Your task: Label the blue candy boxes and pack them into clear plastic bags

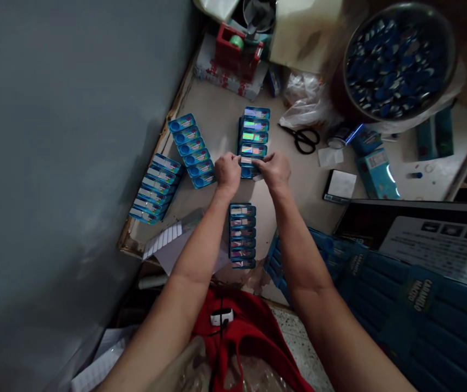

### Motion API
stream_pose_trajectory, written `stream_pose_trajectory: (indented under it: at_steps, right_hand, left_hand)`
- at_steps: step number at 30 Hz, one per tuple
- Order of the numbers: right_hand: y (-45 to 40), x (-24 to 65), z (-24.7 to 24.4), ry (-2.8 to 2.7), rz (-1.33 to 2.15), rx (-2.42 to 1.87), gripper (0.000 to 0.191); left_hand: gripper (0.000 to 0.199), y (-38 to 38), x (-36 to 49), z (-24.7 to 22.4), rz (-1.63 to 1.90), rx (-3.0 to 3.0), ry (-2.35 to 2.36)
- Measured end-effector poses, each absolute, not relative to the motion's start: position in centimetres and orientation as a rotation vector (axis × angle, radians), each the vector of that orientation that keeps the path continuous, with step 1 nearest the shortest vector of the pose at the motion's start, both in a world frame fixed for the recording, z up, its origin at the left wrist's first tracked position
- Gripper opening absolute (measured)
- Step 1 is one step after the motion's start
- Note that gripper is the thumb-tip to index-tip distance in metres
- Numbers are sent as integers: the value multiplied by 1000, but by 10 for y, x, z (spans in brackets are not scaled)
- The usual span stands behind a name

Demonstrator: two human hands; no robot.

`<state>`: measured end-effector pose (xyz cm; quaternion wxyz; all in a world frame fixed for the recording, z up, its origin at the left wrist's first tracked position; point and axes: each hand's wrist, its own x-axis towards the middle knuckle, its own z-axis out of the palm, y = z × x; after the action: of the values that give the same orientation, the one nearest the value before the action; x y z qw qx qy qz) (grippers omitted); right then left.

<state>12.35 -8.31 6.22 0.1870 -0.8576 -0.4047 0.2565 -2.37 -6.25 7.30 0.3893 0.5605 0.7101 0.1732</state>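
My left hand (228, 171) and my right hand (274, 167) meet over a row of stacked blue boxes (255, 124) near the table's middle. Their closed fingertips pinch opposite ends of a small pale sticker (247, 160) lying across one box. The boxes farther up the row bear shiny, rainbow-coloured stickers. Below my right fingers a whitish scrap (258, 177) shows in part. Nearer my body stands another row of blue boxes (243, 232) with shiny strips. Two more rows of blue boxes (192, 147) and blue boxes with pale strips (155, 188) stand left of my left hand.
Black scissors (307, 141) lie right of the boxes. A red tape dispenser (239, 51) is at the back. A large pot (341, 81) full of small blue pieces stands back right. Sheets of white labels (168, 239) are at front left; blue cartons (413, 305) fill the right.
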Motion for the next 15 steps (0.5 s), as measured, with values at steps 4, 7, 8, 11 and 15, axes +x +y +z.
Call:
stream_pose_trajectory:
  at_steps: [4,7,8,11,15]
  right_hand:
    - [-85,133,53,-902,763,-2393,53]
    - [-88,132,63,-880,747,-2379,50]
    - [-90,131,70,-880,727,-2356,48]
    - [-97,126,92,-847,694,-2231,45]
    - [-106,114,111,-808,736,-2083,48]
  left_hand:
    - [9,-58,-10,60,407,1116,1876]
    - [26,-60,-6,56,414,986,1920]
    - [28,-63,-6,58,437,992,1925]
    - [18,-77,-15,71,653,1090,1857]
    - [29,-106,-28,94,816,938,1518]
